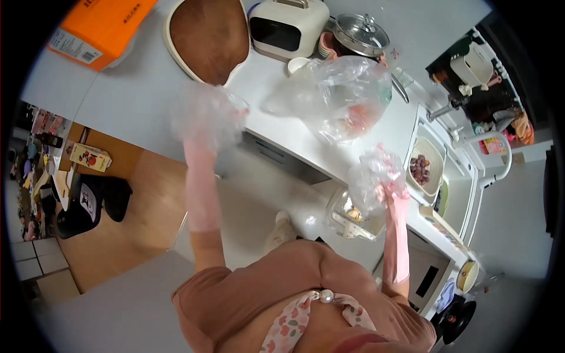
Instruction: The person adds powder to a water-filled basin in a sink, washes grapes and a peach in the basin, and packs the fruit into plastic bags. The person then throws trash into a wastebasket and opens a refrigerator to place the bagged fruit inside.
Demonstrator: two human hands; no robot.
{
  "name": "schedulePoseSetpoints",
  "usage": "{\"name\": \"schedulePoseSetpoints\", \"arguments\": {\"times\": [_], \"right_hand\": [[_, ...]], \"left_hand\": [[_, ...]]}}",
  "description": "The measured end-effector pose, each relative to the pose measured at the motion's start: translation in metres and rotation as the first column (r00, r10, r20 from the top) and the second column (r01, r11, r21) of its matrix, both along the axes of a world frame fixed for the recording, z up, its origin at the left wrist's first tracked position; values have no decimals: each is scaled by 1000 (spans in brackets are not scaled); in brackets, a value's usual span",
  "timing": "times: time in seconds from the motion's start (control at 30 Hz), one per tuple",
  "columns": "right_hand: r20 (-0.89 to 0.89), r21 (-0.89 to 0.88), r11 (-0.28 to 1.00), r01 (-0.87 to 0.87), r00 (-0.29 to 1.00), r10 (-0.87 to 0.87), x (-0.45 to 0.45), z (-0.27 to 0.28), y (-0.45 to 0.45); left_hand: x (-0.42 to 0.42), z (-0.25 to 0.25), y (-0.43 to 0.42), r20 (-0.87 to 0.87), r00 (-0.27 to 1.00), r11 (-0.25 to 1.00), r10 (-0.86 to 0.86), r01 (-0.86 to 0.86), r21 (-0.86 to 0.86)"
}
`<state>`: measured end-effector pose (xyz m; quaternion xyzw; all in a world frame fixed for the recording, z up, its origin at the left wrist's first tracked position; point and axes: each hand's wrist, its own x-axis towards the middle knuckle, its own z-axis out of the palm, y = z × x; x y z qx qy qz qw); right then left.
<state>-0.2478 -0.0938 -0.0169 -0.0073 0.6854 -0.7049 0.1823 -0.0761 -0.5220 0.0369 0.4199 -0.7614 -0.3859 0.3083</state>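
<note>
Both my hands wear long pink gloves. My left hand (220, 115) is at the counter's front edge on the left, with a crumpled clear plastic bag (197, 117) around it; motion blurs its fingers. On the right, my right hand (395, 193) grips another crumpled clear bag (368, 179), above an open lined bin (355, 216) with some waste inside. Between the hands, a large clear plastic bag (335, 97) with something reddish inside lies on the white counter (282, 132).
A wooden board (206, 38), an orange box (100, 29), a cream appliance (288, 29) and a glass-lidded pot (361, 35) line the back. At right, a basket of dark red fruit (425, 167) stands in the sink (462, 191) near the faucet (505, 159).
</note>
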Motion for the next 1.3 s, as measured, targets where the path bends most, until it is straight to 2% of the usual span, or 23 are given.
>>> {"name": "schedulePoseSetpoints", "arguments": {"times": [0.1,0.13,0.17,0.23,0.27,0.33,0.4,0.43,0.5,0.57,0.6,0.67,0.73,0.8,0.87,0.93,1.0,1.03,1.07,1.13,1.2,1.23,1.3], "right_hand": [[-17,146,987,70,998,-68,7,20,-45],[-127,441,898,0,990,62,20,44,-61],[-360,428,902,-59,904,230,26,34,-64],[-766,397,904,-157,487,421,38,13,-71],[-600,738,654,-167,282,749,37,9,-68],[-208,972,233,-29,354,912,52,13,-63],[-127,833,503,-230,805,579,64,12,-52],[-9,731,599,-326,874,486,71,11,-38],[217,503,732,-459,887,407,79,13,-9],[390,228,770,-596,781,488,82,20,21],[460,78,768,-635,707,538,84,22,36],[177,81,677,-732,679,713,81,26,66],[-477,424,588,-688,383,792,70,28,99],[-198,-182,793,-582,811,550,73,10,118],[-85,-380,737,-560,814,575,72,-11,123],[126,-491,674,-551,721,681,96,-21,104],[30,-608,515,-604,630,776,129,-16,69],[-23,-655,407,-637,556,831,144,-12,56],[-86,-626,415,-660,587,805,161,-17,34],[-211,-520,520,-678,692,691,194,-39,-10],[-145,-554,555,-621,728,670,218,-51,-43],[-119,-494,598,-631,730,673,229,-47,-55],[-29,-455,622,-637,709,705,252,-51,-88]], "left_hand": [[-10,-3,91,185,947,947,-264,291,-135],[-19,-13,118,254,897,913,-362,396,-97],[-27,-25,145,332,838,876,-432,478,-65],[-41,-44,195,437,730,813,-526,583,6],[-47,-46,215,437,707,801,-557,596,56],[-53,-39,251,54,846,733,-530,425,531],[-58,-31,284,-226,945,362,-236,301,882],[-55,-30,299,-271,962,101,-29,273,957],[-50,-146,314,-711,590,406,-383,799,444],[-46,-186,316,-530,466,482,-708,868,118],[-44,-184,313,-275,578,553,-768,816,169],[-30,-168,306,105,692,698,-714,692,184],[-8,-115,309,298,742,791,-601,605,91],[14,-29,321,467,757,833,-456,548,-75],[35,-20,323,633,756,552,-165,603,-576],[37,-40,322,210,943,964,-258,265,-5],[42,-77,325,-367,930,836,-27,222,502],[50,-96,329,-638,757,728,140,358,584],[62,-108,333,-920,355,766,166,541,347],[82,-128,323,-902,424,927,-77,364,92],[125,-101,300,-298,878,925,-374,332,-182],[136,-109,295,-419,861,956,-290,279,-89],[176,-102,281,-288,942,949,-171,79,-305]]}}
